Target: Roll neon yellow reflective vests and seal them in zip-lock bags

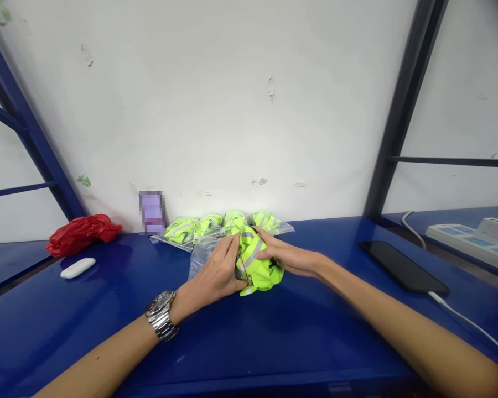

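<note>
A bundled yellow-green vest (259, 268) with grey reflective stripes is between my two hands, over the middle of the blue table. My left hand (222, 268), with a watch on its wrist, grips the bag's red-edged opening against the vest's left side. The clear plastic bag (199, 257) shows behind and left of that hand. My right hand (288, 256) holds the vest from the right, thumb on top and the other fingers partly hidden behind it. Several bagged yellow-green bundles (181, 229) lie in a row by the wall.
On the left are a red plastic bag (83, 235) and a white case (78, 268). A blurred-out upright phone (152, 213) leans at the wall. A black phone (404, 267) with a white cable and a power strip (477, 240) lie right, past a dark post (398, 105).
</note>
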Tool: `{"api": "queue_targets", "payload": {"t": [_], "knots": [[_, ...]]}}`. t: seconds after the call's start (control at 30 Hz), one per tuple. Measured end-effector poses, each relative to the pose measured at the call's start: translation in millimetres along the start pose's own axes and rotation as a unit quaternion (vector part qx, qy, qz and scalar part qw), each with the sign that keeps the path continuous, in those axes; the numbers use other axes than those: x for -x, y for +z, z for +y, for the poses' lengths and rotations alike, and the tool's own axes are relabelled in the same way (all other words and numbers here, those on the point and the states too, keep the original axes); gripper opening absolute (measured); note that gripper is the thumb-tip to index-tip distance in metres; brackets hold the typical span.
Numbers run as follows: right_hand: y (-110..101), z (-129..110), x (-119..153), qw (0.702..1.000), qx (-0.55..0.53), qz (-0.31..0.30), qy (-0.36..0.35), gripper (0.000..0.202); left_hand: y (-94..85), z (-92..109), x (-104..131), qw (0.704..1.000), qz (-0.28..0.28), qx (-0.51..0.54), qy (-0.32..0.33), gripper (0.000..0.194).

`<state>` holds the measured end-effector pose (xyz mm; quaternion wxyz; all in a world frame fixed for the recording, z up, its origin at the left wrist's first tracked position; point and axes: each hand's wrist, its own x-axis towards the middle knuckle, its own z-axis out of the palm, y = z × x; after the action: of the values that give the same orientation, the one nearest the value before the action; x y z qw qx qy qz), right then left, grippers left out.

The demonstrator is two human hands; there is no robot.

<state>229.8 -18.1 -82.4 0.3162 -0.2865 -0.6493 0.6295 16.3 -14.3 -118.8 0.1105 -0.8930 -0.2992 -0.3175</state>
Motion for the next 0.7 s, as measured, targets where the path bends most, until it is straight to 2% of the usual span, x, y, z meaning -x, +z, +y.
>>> {"api": "queue_targets", "payload": {"t": [0.1,0.2,0.3,0.37,0.47,0.57,0.7], "knots": [[-2.2,5.7,-0.1,0.997,-0.06,-0.048,-0.026,0.096,-2.7,3.0,-0.4,1.0,0.006,-0.013,0.028,0.095],[1.5,15.2,-4.1,0.995,-0.033,-0.055,-0.077,0.087,-3.9,9.5,-0.8,0.998,0.009,-0.039,0.046,0.095],[6.5,22.8,-8.5,0.99,0.085,0.028,-0.107,0.081,-2.4,15.8,-1.4,0.997,0.01,-0.052,0.049,0.093],[8.7,25.5,-10.5,0.969,0.197,0.094,-0.112,0.075,0.0,18.1,-1.7,0.996,0.021,-0.062,0.057,0.089],[11.2,27.4,-12.0,0.933,0.315,0.138,-0.104,0.064,3.7,18.5,-1.4,0.993,0.036,-0.082,0.071,0.081],[15.9,28.6,-12.8,0.919,0.352,0.154,-0.092,0.057,5.7,16.8,-0.3,0.992,0.035,-0.096,0.078,0.078],[27.6,30.0,-13.4,0.899,0.369,0.225,-0.072,0.047,4.1,15.8,1.3,0.99,0.023,-0.107,0.085,0.078]]}}
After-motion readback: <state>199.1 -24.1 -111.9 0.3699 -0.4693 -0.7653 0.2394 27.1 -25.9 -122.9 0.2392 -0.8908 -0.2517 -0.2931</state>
